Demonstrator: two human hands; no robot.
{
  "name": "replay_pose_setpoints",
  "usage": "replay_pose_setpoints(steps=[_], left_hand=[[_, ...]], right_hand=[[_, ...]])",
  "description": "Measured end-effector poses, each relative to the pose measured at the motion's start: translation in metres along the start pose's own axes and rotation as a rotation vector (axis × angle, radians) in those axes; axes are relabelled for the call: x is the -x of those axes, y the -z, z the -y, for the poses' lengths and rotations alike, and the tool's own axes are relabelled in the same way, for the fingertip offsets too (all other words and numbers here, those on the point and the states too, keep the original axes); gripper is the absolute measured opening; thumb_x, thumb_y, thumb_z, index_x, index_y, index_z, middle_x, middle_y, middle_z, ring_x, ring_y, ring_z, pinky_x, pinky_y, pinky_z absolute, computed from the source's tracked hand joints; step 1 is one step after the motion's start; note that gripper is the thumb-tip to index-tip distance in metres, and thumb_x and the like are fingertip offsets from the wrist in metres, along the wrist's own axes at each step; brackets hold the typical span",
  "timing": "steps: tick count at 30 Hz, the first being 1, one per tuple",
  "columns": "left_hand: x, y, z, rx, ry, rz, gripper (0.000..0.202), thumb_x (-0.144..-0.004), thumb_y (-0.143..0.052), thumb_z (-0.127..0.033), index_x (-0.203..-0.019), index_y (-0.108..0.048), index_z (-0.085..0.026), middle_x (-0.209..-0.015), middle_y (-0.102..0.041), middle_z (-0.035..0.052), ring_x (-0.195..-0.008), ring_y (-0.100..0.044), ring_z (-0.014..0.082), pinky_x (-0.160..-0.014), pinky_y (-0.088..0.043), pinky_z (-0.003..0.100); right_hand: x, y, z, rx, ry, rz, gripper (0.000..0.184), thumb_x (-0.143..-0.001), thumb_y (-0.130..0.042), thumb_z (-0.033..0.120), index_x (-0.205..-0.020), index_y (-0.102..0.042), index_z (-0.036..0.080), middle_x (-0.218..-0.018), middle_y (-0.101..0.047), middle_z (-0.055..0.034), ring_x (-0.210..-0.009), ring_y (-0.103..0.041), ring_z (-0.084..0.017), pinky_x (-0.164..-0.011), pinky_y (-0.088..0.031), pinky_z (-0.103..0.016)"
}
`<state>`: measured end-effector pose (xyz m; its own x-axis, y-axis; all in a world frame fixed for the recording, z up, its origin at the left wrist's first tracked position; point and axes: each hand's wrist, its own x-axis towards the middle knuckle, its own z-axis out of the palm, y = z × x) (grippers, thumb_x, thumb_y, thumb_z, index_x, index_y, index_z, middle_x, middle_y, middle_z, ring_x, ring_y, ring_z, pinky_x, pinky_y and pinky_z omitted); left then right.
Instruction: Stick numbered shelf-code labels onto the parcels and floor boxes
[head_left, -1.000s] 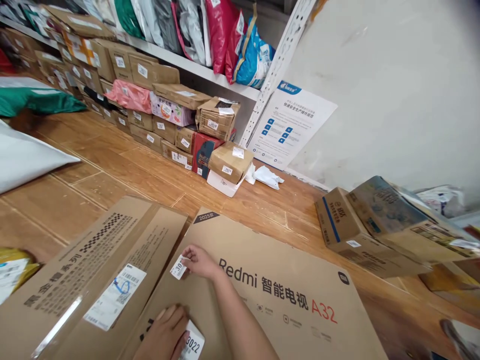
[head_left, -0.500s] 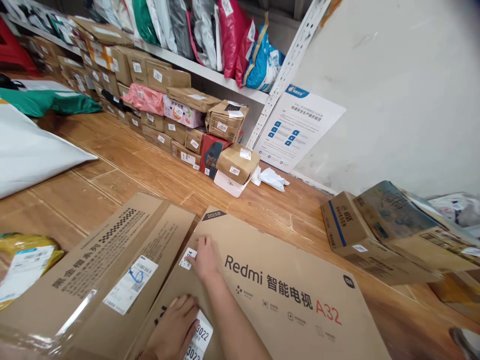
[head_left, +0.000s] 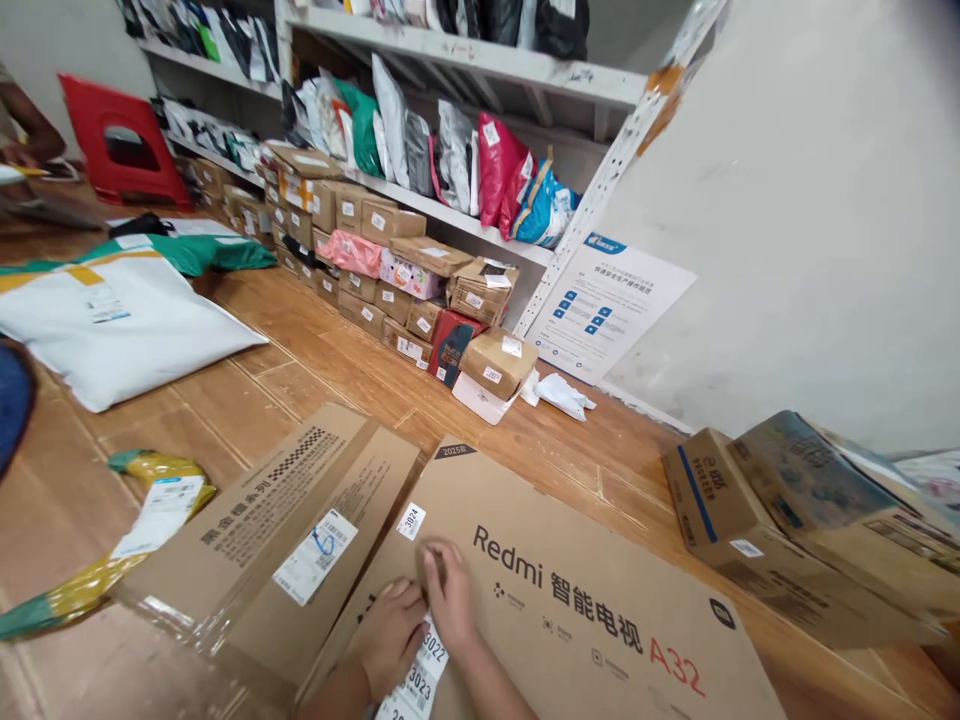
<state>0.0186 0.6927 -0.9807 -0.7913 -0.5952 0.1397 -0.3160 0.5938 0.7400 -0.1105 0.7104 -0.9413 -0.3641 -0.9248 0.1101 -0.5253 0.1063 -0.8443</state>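
A big flat Redmi TV carton (head_left: 585,620) lies on the wooden floor in front of me. A small white label reading 3024 (head_left: 410,520) is stuck near its upper left corner. My left hand (head_left: 394,635) is closed on a sheet of numbered labels (head_left: 424,670), holding it down on the carton. My right hand (head_left: 450,595) sits just right of it, fingertips pressed together at the sheet's top edge. Whether they hold a single label is hidden.
A second long carton (head_left: 285,540) lies against the TV carton's left side, a yellow bag (head_left: 142,520) beyond it. White (head_left: 120,320) and green mailers lie further left. Parcels (head_left: 405,290) line the shelf foot; cartons (head_left: 787,520) at right. Another person's arm (head_left: 22,120) shows by a red stool (head_left: 120,140).
My right hand pressed the 3024 label onto the carton, let go and drew back to the label sheet. The view tilted up, showing more shelves.
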Motion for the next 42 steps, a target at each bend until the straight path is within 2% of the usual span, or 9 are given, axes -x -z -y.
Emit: replay_pose_setpoints(steps=[6, 11, 15, 18, 22, 29, 33, 37, 42], left_hand=[[-0.001, 0.013, -0.008, 0.354, 0.209, -0.062, 0.040, -0.085, -0.036, -0.045, -0.074, -0.061, -0.017, -0.085, -0.063, 0.0092, -0.087, -0.054, 0.0244, -0.085, -0.041, 0.041], [0.014, 0.054, -0.041, 0.497, 0.410, -0.063, 0.060, -0.077, -0.030, -0.071, -0.067, -0.055, -0.017, -0.063, -0.053, 0.0013, -0.063, -0.050, 0.0186, -0.061, -0.040, 0.031], [0.034, 0.111, -0.069, 0.528, 0.534, -0.090, 0.063, -0.068, -0.038, -0.080, -0.058, -0.049, -0.019, -0.052, -0.039, -0.0045, -0.052, -0.040, 0.0135, -0.055, -0.033, 0.028], [0.047, 0.151, -0.082, 0.601, 0.588, -0.106, 0.067, -0.051, -0.056, -0.083, -0.072, -0.054, -0.019, -0.055, -0.042, -0.0062, -0.054, -0.039, 0.0119, -0.054, -0.033, 0.026], [0.077, 0.175, -0.087, 0.716, 0.702, -0.106, 0.070, -0.041, -0.062, -0.084, -0.066, -0.045, -0.020, -0.055, -0.041, -0.0076, -0.051, -0.035, 0.0089, -0.051, -0.030, 0.023], [0.158, 0.155, -0.057, 0.568, 0.635, 0.040, 0.072, -0.055, -0.045, -0.090, -0.062, -0.049, -0.018, -0.060, -0.046, -0.0032, -0.059, -0.039, 0.0120, -0.057, -0.034, 0.026], [0.173, 0.124, -0.023, 0.734, 0.635, 0.161, 0.072, -0.039, -0.061, -0.087, -0.060, -0.047, -0.019, -0.059, -0.046, -0.0036, -0.062, -0.041, 0.0128, -0.058, -0.032, 0.026], [0.178, 0.105, -0.002, 0.851, 0.680, 0.164, 0.071, -0.032, -0.066, -0.083, -0.058, -0.048, -0.019, -0.057, -0.051, -0.0030, -0.061, -0.046, 0.0145, -0.059, -0.034, 0.027], [0.190, 0.109, 0.020, 0.893, 0.759, -0.005, 0.075, -0.028, -0.059, -0.089, -0.054, -0.051, -0.019, -0.056, -0.056, 0.0016, -0.058, -0.047, 0.0165, -0.057, -0.036, 0.028]], right_hand=[[0.045, 0.031, 0.006, -0.287, -0.072, 0.432, 0.042, -0.075, -0.067, 0.052, -0.103, -0.064, 0.020, -0.094, -0.069, -0.0073, -0.087, -0.063, -0.022, -0.079, -0.047, -0.035], [0.043, 0.033, 0.036, -0.534, -0.248, 0.373, 0.052, -0.053, -0.077, 0.063, -0.071, -0.057, 0.019, -0.058, -0.054, 0.0053, -0.053, -0.046, -0.010, -0.055, -0.036, -0.023], [0.031, 0.027, 0.087, -0.658, -0.238, 0.479, 0.055, -0.048, -0.080, 0.061, -0.072, -0.055, 0.019, -0.057, -0.051, 0.0071, -0.048, -0.040, -0.007, -0.048, -0.030, -0.020], [0.025, 0.018, 0.119, -0.705, -0.172, 0.523, 0.053, -0.050, -0.080, 0.060, -0.072, -0.055, 0.018, -0.060, -0.054, 0.0066, -0.050, -0.043, -0.006, -0.048, -0.032, -0.019], [0.038, -0.002, 0.141, -0.734, -0.190, 0.516, 0.057, -0.050, -0.078, 0.063, -0.076, -0.055, 0.018, -0.060, -0.054, 0.0067, -0.045, -0.040, -0.005, -0.041, -0.031, -0.018], [0.114, -0.046, 0.125, -0.711, -0.342, 0.591, 0.056, -0.052, -0.077, 0.064, -0.077, -0.054, 0.020, -0.059, -0.051, 0.0070, -0.043, -0.045, -0.005, -0.041, -0.035, -0.018], [0.144, -0.063, 0.093, -0.661, -0.371, 0.585, 0.057, -0.056, -0.074, 0.068, -0.078, -0.052, 0.020, -0.061, -0.051, 0.0066, -0.046, -0.046, -0.005, -0.043, -0.035, -0.018], [0.158, -0.078, 0.082, -0.617, -0.467, 0.424, 0.060, -0.055, -0.074, 0.068, -0.083, -0.049, 0.021, -0.060, -0.056, 0.0066, -0.041, -0.045, -0.005, -0.041, -0.032, -0.018], [0.152, -0.118, 0.092, -0.533, -0.620, 0.182, 0.061, -0.044, -0.078, 0.067, -0.072, -0.049, 0.021, -0.047, -0.051, 0.0081, -0.035, -0.040, -0.006, -0.037, -0.026, -0.020]])
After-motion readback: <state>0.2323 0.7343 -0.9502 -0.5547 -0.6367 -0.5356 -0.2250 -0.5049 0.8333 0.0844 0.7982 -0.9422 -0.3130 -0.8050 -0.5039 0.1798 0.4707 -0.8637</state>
